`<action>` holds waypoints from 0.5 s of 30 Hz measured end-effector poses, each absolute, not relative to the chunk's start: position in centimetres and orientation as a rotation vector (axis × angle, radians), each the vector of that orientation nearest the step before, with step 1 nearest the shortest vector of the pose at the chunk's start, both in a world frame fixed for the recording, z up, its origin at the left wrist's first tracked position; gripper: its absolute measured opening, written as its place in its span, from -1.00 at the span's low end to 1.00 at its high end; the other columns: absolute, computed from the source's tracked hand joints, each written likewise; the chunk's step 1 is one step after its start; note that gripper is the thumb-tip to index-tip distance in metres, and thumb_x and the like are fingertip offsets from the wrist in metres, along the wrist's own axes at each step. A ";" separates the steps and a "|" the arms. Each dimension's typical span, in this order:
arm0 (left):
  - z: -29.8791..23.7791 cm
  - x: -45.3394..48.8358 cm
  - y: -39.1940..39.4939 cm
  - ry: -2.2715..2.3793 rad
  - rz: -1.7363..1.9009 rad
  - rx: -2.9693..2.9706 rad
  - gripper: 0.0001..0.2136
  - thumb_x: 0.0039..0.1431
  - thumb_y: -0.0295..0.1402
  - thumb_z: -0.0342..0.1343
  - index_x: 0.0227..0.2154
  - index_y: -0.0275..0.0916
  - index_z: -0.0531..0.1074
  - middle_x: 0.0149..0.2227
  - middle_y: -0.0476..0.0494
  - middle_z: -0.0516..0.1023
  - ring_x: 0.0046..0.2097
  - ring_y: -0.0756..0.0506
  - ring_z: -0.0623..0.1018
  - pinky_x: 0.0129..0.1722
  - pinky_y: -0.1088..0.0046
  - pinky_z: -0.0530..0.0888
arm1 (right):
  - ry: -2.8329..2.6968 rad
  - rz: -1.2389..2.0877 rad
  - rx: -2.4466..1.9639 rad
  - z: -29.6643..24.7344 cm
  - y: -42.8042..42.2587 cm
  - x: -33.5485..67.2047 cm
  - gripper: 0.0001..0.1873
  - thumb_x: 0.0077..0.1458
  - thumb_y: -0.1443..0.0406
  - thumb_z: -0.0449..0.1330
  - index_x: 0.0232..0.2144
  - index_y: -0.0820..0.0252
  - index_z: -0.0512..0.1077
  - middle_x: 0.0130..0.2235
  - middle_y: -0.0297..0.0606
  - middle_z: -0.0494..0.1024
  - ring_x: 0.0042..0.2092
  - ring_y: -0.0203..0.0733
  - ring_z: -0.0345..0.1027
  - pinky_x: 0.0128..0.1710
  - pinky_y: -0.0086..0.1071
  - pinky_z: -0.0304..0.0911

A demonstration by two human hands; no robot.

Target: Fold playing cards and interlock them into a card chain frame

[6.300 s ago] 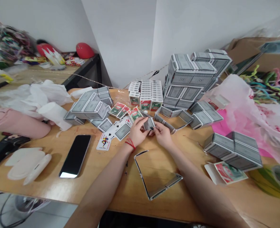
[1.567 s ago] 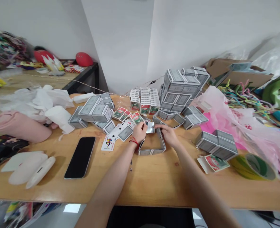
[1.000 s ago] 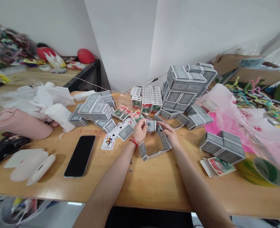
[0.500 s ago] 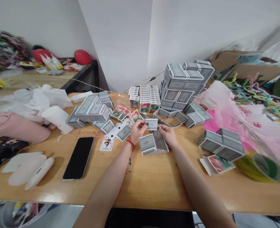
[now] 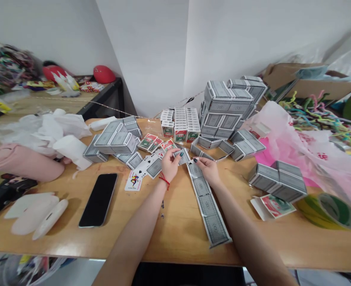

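Observation:
My left hand point(image 5: 169, 165), a red string at its wrist, pinches a grey-backed playing card point(image 5: 183, 158) between thumb and fingers. The card is tilted and its right edge meets the top of a long strip of playing cards point(image 5: 205, 198); I cannot tell whether the two are joined. That strip lies unfolded across the table, running toward the front edge. My right hand point(image 5: 208, 169) pinches the strip's upper end. Left of my hands, loose playing cards point(image 5: 142, 169) lie fanned, some face up with a joker among them.
Card packs point(image 5: 180, 123) stand in rows at the back. A tall stack of card-built blocks point(image 5: 227, 103) rises beside them, with an open card frame point(image 5: 212, 149) before it. A phone point(image 5: 98, 200) lies left; a tape roll point(image 5: 330, 211) and pink plastic bag point(image 5: 300, 135) are right.
The folded card piece between my forearms has opened out into a long flat strip. The card in my left hand has turned from level to tilted and shifted slightly left.

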State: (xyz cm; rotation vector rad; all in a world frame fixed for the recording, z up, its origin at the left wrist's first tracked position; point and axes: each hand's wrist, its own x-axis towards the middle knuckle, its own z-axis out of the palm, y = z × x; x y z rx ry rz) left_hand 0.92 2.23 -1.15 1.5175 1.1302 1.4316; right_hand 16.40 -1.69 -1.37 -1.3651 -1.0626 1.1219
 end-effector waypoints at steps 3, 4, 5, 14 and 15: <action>-1.1 1.4 2.0 1.141 1.403 1.514 -0.82 0.02 -0.39 0.06 -0.26 -0.24 0.39 -0.35 -0.07 0.47 -0.48 0.07 0.36 -0.48 0.57 0.33 | -1.097 1.127 -1.343 -1.6 -1.6 16.2 -0.55 -0.17 0.03 0.17 -0.31 0.25 0.48 -0.36 -0.24 0.55 -0.36 -0.19 0.36 -0.36 -0.38 0.23; -1.1 1.4 1.9 1.146 1.399 1.507 -0.82 0.02 -0.39 0.06 -0.27 -0.24 0.39 -0.36 -0.07 0.47 -0.49 0.07 0.36 -0.48 0.57 0.33 | -1.118 1.124 -1.342 -1.6 -1.6 16.2 -0.55 -0.16 0.03 0.16 -0.30 0.24 0.48 -0.35 -0.24 0.55 -0.35 -0.18 0.37 -0.35 -0.37 0.23; -1.2 1.5 2.0 1.150 1.404 1.497 -0.81 0.01 -0.39 0.06 -0.26 -0.24 0.39 -0.36 -0.08 0.47 -0.48 0.07 0.36 -0.48 0.56 0.33 | -1.137 1.123 -1.343 -1.6 -1.6 16.2 -0.55 -0.14 0.03 0.15 -0.29 0.24 0.48 -0.33 -0.24 0.55 -0.33 -0.17 0.37 -0.34 -0.37 0.23; -2.1 1.0 2.9 1.224 1.477 1.330 -0.80 -0.01 -0.36 0.08 -0.27 -0.26 0.38 -0.32 -0.12 0.47 -0.40 0.03 0.42 -0.39 0.52 0.35 | -1.118 1.158 -1.331 -1.0 -1.9 15.9 -0.56 -0.13 0.05 0.14 -0.27 0.23 0.47 -0.29 -0.24 0.54 -0.32 -0.17 0.37 -0.37 -0.38 0.22; -2.1 1.2 2.7 1.216 1.465 1.333 -0.80 -0.01 -0.35 0.09 -0.28 -0.27 0.38 -0.35 -0.11 0.47 -0.42 0.03 0.41 -0.41 0.53 0.35 | -1.117 1.173 -1.314 -0.9 -1.9 15.8 -0.56 -0.13 0.05 0.14 -0.27 0.23 0.47 -0.31 -0.24 0.54 -0.33 -0.18 0.37 -0.37 -0.38 0.22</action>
